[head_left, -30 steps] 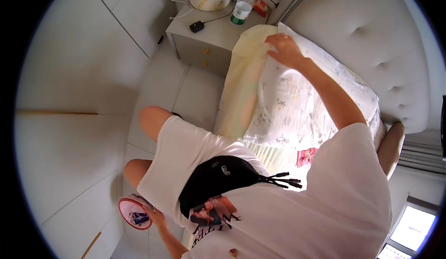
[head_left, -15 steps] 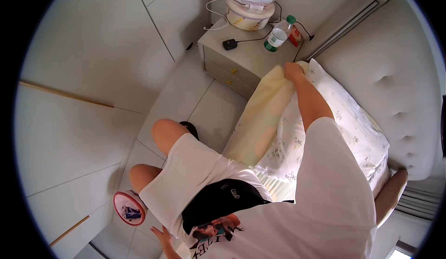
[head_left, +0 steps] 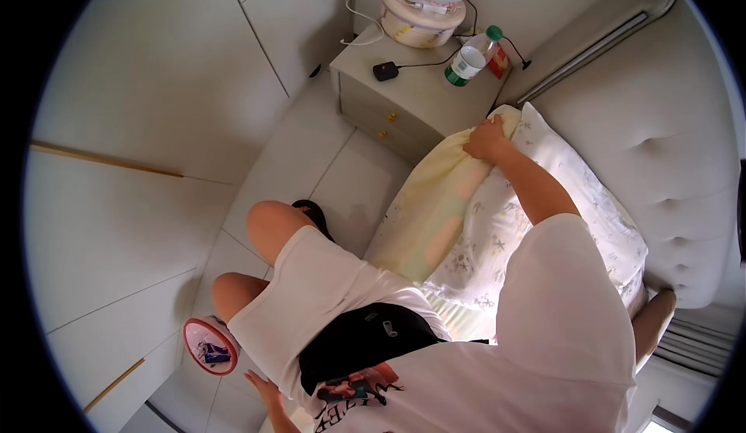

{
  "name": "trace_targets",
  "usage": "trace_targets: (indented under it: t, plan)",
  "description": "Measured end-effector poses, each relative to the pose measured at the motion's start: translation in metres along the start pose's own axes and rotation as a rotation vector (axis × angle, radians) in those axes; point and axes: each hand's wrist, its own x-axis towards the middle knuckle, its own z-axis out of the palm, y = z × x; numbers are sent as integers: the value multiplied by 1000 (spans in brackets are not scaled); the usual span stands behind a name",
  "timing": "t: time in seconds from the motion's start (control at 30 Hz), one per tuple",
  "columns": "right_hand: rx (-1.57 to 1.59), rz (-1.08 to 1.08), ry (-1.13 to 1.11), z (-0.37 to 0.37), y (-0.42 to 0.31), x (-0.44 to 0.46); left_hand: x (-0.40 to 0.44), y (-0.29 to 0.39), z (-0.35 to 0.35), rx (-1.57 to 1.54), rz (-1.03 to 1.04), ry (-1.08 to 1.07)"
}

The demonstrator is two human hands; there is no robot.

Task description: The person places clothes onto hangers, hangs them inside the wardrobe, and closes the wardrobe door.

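My right hand (head_left: 488,139) is on the pale yellow sheet (head_left: 423,200) near the bed's head-end corner, with its fingers bent over the cloth. Beside it lies a white pillow (head_left: 486,239) with a grey leaf print. My left hand (head_left: 266,392) hangs low beside my white shorts, fingers apart and holding nothing. Close to it, by my knee, is a bin (head_left: 210,345) with a red-pink rim and some dark blue and white wrappers inside.
A grey nightstand (head_left: 361,83) holds a round tub (head_left: 420,25), a green-capped bottle (head_left: 466,64), a black adapter (head_left: 385,71), cables and a red packet (head_left: 499,62). The padded headboard (head_left: 660,153) is at the right, white cabinet doors (head_left: 140,99) at the left.
My left hand has let go of the bin and drawn away from it. My right hand has come down onto the yellow sheet and closed on it. The view has shifted.
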Motion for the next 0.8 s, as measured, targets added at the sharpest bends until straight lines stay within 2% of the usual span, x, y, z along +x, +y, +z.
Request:
trace_targets:
  t: [0.03, 0.07, 0.13, 0.2, 0.23, 0.27, 0.3, 0.33, 0.37, 0.4, 0.43, 0.47, 0.5, 0.53, 0.6, 0.67, 0.7, 0.77, 0.8]
  plan:
    - [-26, -8, -110, -1, -5, 5, -1, 11, -4, 2, -2, 5]
    - [-24, -16, -105, -2, -8, 10, -3, 21, -9, 4, 9, 12]
    - [-98, 98, -269, -4, -12, 25, -3, 20, -12, -10, 5, 30]
    - [-104, 105, 37, 33, -11, 36, -1, 2, 0, -51, 66, 89]
    - [-79, 117, -75, 33, -13, 33, -6, -1, 4, -68, 59, 106]
    - [-153, 73, -163, 31, -15, 28, -9, -4, 10, -88, 34, 133]
    - [-143, 51, -51, 50, -19, 37, -20, -5, 14, -42, -7, 110]
    - [-325, -132, -232, 37, -20, 31, -29, -11, 19, 8, -53, 78]
    - [-366, -341, -90, 11, -28, -7, -30, -41, 43, 64, -7, 133]
    - [-351, -457, -20, -6, -38, -27, -52, -40, 50, 68, -101, 177]
    - [-116, -213, 104, 5, -49, -31, -62, -43, 60, 73, -167, 215]
    - [-192, -232, 62, -5, -56, -37, -79, -26, 55, 53, -383, 152]
    - [-196, -221, -14, 0, -55, -26, -90, -28, 60, 5, -495, 164]
    - [-313, -421, -26, 25, -32, 11, -100, -23, 59, -8, -607, 184]
    - [-88, -329, -228, 8, -39, 30, -118, -16, 50, -139, -771, 242]
    - [-90, -48, -249, -38, -88, -1, -121, -18, 50, -224, -879, 294]
    - [-121, -80, -224, -40, -100, 13, -121, -18, 54, -251, -921, 301]
    - [93, -497, 272, -39, -120, 34, -119, -19, 56, -166, -899, 342]
    - [71, -530, 288, -60, -140, 34, -119, -18, 57, -190, -934, 348]
